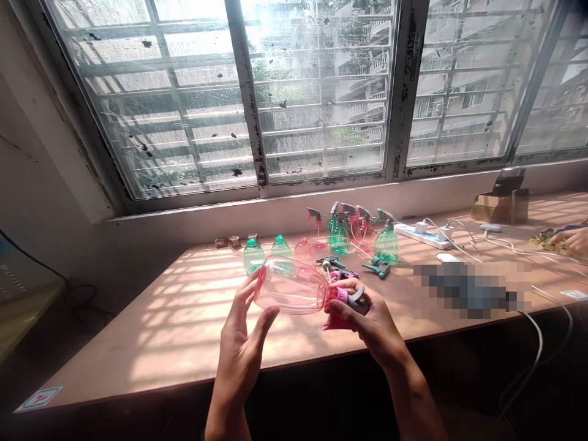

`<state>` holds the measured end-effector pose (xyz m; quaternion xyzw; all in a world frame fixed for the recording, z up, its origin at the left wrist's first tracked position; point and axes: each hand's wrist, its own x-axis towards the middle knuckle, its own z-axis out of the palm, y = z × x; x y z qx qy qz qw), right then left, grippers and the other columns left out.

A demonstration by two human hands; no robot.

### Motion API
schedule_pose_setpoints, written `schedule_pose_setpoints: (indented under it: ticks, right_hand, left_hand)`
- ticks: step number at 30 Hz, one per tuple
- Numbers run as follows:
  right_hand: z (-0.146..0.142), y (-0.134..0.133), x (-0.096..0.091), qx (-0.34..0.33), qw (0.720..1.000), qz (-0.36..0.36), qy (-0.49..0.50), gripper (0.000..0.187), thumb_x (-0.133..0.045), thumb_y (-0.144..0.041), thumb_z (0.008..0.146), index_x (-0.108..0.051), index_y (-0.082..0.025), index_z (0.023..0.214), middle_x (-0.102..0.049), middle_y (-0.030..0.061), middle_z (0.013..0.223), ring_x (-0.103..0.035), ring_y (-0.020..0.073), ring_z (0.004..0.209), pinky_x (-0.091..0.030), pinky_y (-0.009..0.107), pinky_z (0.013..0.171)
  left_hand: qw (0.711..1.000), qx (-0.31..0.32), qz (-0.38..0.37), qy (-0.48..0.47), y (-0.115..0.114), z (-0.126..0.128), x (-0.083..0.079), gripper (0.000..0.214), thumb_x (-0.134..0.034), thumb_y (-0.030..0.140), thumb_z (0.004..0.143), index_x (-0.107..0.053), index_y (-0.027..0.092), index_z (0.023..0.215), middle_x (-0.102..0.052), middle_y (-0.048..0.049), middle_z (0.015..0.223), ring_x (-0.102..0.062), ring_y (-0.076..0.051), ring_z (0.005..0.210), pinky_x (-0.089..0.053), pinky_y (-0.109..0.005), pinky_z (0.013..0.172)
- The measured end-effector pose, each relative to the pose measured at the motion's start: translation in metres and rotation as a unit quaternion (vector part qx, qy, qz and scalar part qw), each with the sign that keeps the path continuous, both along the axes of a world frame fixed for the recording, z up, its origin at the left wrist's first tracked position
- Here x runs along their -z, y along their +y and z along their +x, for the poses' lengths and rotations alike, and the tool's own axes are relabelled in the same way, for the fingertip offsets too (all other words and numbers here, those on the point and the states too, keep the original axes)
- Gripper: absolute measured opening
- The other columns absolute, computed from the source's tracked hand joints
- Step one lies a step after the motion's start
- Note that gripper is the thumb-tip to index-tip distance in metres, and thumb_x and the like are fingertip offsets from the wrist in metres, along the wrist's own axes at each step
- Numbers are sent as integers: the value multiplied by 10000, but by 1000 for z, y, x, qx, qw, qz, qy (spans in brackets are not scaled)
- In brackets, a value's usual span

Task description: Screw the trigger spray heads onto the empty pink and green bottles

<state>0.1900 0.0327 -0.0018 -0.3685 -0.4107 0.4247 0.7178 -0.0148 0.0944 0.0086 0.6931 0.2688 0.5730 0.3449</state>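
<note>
A clear pink spray bottle point(291, 288) lies sideways in the air above the table's front part. Its base rests in my left hand point(245, 324), thumb on the near side and fingers around the far side. At the neck, my right hand point(362, 312) is closed around the pink collar and the pink-and-grey trigger head. Behind it stand green bottles without heads point(253, 256) and a pink one point(304, 250). Loose trigger heads point(377, 267) lie on the tabletop nearby. Farther back is a group of bottles with spray heads on, such as a green one point(340, 237).
The wooden table point(184, 343) runs along a barred window point(321, 92). To the right are a white power strip point(422, 235) with cables, a blurred-out dark object point(468, 291) and a cardboard box point(500, 204). Another person's hand point(576, 240) shows at the right edge.
</note>
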Motion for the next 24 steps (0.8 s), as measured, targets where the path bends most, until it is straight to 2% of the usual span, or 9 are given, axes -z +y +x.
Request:
schedule_pose_setpoints:
  ticks: [3,5,8,12,14,20,24]
  right_hand:
    - [1,-2,-1,18,1000,-18,11,550,-923,-557,658,-668,-183,970,-735,21,688,-684,164,560,-547,206,456]
    - [2,-3,-1,27,999,-20,10,536,-918,-559,666,-668,-188,962,-745,29,695,-684,159,552,-489,175,407]
    - [5,-2,1,26,1000,-5,4,509,-935,-529,657,-669,-193,930,-736,14,697,-687,161,564,-573,221,491]
    - [5,0,2,9,1000,25,-2,513,-940,-517,653,-679,-187,946,-739,15,760,-692,168,591,-658,343,636]
    - [5,0,2,11,1000,22,-2,519,-938,-514,658,-679,-182,961,-739,18,754,-691,170,584,-658,344,629]
    - [8,-1,5,28,999,9,16,519,-892,-545,715,-652,-185,1002,-729,27,689,-710,198,578,-579,257,482]
    - [9,-1,5,30,1000,7,3,522,-891,-549,719,-649,-183,1001,-732,30,704,-717,197,596,-581,249,483]
  left_hand:
    - [999,34,16,5,-4,-1,-2,437,-684,325,963,-576,347,1386,-489,-46,1578,-382,-287,1506,-319,-471,1241]
    - [999,47,17,7,-5,-3,-1,462,-701,298,952,-570,356,1391,-498,-44,1572,-399,-284,1496,-317,-467,1244]
    - [998,55,20,-1,-4,-3,1,478,-731,323,929,-569,326,1378,-493,-70,1574,-402,-298,1494,-300,-475,1251]
    - [999,23,-2,-40,-3,2,2,371,-733,383,923,-604,278,1255,-519,-98,1547,-448,-309,1464,-333,-493,1230]
    - [999,19,-8,-47,-3,4,2,346,-728,378,928,-612,286,1241,-519,-90,1549,-453,-307,1461,-344,-494,1223]
    - [998,46,36,11,-4,3,0,478,-644,311,989,-531,391,1446,-405,-29,1634,-321,-293,1535,-277,-478,1263]
    - [998,45,28,37,-6,2,1,528,-669,335,974,-486,387,1466,-415,-39,1626,-337,-288,1528,-282,-482,1262]
